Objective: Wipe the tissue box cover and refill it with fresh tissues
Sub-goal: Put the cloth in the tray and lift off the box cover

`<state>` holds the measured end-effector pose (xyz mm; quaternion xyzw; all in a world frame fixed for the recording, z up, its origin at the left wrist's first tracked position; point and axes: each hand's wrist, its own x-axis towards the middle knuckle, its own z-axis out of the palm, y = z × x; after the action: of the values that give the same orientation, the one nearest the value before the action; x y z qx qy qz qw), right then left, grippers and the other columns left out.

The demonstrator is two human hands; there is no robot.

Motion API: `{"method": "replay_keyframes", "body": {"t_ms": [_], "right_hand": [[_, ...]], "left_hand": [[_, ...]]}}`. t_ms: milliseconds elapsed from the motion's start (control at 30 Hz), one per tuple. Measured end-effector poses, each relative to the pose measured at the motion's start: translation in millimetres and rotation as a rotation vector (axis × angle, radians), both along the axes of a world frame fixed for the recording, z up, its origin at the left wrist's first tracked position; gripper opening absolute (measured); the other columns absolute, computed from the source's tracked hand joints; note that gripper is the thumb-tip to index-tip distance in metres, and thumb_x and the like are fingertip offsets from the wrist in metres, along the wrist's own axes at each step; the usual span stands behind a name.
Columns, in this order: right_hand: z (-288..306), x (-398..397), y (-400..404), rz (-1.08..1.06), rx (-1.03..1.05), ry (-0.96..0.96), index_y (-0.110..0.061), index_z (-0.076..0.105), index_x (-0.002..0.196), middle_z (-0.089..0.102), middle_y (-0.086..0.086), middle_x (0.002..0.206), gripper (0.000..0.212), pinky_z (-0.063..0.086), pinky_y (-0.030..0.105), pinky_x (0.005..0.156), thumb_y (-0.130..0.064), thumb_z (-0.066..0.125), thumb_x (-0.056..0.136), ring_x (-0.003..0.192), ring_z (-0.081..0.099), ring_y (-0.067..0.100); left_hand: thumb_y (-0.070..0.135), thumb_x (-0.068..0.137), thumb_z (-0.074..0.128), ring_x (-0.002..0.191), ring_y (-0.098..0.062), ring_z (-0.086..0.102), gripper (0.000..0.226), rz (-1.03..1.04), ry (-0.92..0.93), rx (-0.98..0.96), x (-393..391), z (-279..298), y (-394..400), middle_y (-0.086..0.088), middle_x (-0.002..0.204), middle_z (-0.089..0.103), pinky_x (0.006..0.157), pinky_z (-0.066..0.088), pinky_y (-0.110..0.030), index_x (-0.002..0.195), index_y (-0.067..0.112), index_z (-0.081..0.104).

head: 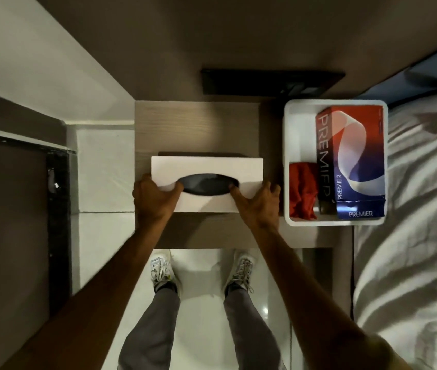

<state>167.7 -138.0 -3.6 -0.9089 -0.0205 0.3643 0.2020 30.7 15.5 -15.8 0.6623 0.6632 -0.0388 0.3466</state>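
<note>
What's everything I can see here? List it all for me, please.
Tissue box cover: one, white with a dark oval slot, on the small table, held at both ends.
Small table: one, brown wood, centre.
Tray: one, white, right of the table.
Tissue box: one, red, white and blue, marked PREMIER, in the tray.
Cloth: one, red, in the tray's near left corner.
Bed: white sheets, far right.
Dark panel: one, black, behind the table.
Shoes: two, white, on the pale floor.
Left hand, right hand: gripping the cover.
</note>
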Motion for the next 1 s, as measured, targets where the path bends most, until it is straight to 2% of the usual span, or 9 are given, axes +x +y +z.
{"method": "replay_keyframes", "body": {"t_ms": [100,233,500,600,733,800,867,933,1000], "right_hand": [[-13,4,12,-0.133,-0.038,0.008,-0.006,0.037,0.149,0.03,0.021,0.16,0.096,0.033,0.047,0.119,-0.055,0.079,0.078,0.147,0.032,0.041],[-20,6,14,-0.188,-0.039,-0.012,-0.004,0.034,0.152,0.029,0.023,0.161,0.102,0.026,0.044,0.123,-0.05,0.083,0.076,0.15,0.03,0.04],[-14,8,22,-0.2,-0.066,-0.088,0.001,0.059,0.131,0.054,0.021,0.14,0.077,0.044,0.045,0.111,-0.041,0.088,0.072,0.131,0.051,0.037],[-13,10,23,-0.212,-0.07,-0.084,0.0,0.06,0.13,0.056,0.019,0.139,0.079,0.048,0.046,0.107,-0.042,0.09,0.07,0.128,0.054,0.036],[-13,12,23,-0.231,-0.077,-0.077,-0.002,0.058,0.134,0.058,0.016,0.137,0.087,0.05,0.042,0.103,-0.047,0.091,0.067,0.127,0.056,0.034],[-12,15,24,-0.237,-0.064,-0.085,-0.002,0.059,0.134,0.061,0.016,0.135,0.087,0.052,0.043,0.103,-0.047,0.091,0.067,0.126,0.058,0.033],[-10,19,24,-0.252,-0.037,-0.081,-0.003,0.058,0.135,0.062,0.016,0.135,0.086,0.054,0.043,0.102,-0.044,0.091,0.067,0.126,0.059,0.034],[-8,24,25,-0.261,-0.011,-0.065,-0.004,0.055,0.138,0.061,0.016,0.137,0.085,0.055,0.046,0.102,-0.04,0.091,0.07,0.127,0.059,0.034],[-8,27,25,-0.251,0.018,-0.037,-0.005,0.052,0.14,0.058,0.015,0.139,0.083,0.054,0.042,0.1,-0.038,0.089,0.073,0.128,0.057,0.033]], "left_hand": [[0.05,0.076,0.083,0.122,-0.038,0.06,0.073,0.012,-0.014,-0.007,-1,-2,0,-0.018,0.13,0.063,0.086,0.053,-0.04,0.128,0.004,0.061],[0.049,0.077,0.082,0.121,-0.037,0.061,0.072,-0.007,-0.052,-0.01,-4,-5,1,-0.016,0.129,0.065,0.079,0.042,-0.03,0.132,0.008,0.059],[0.056,0.073,0.083,0.116,-0.036,0.066,0.078,-0.053,-0.032,-0.095,-4,-9,13,-0.015,0.127,0.066,0.075,0.044,-0.03,0.129,0.007,0.06],[0.05,0.075,0.084,0.114,-0.038,0.067,0.071,-0.059,-0.027,-0.105,-2,-8,15,-0.017,0.125,0.068,0.074,0.044,-0.03,0.125,0.004,0.062],[0.044,0.079,0.083,0.118,-0.037,0.065,0.069,-0.09,-0.049,-0.134,5,-2,21,-0.017,0.129,0.066,0.077,0.045,-0.03,0.13,0.004,0.06],[0.041,0.078,0.084,0.114,-0.033,0.066,0.064,-0.093,-0.088,-0.149,7,0,24,-0.012,0.119,0.067,0.074,0.045,-0.025,0.127,0.007,0.061],[0.038,0.078,0.085,0.105,-0.024,0.065,0.058,-0.093,-0.126,-0.162,6,3,24,0.001,0.102,0.061,0.064,0.044,-0.018,0.123,0.011,0.063],[0.038,0.078,0.085,0.101,-0.019,0.062,0.056,-0.08,-0.15,-0.172,7,5,23,0.007,0.098,0.055,0.069,0.045,-0.02,0.123,0.013,0.063],[0.037,0.079,0.084,0.098,-0.015,0.057,0.055,-0.061,-0.17,-0.17,7,6,23,0.01,0.094,0.053,0.075,0.044,-0.021,0.124,0.013,0.063]]}}
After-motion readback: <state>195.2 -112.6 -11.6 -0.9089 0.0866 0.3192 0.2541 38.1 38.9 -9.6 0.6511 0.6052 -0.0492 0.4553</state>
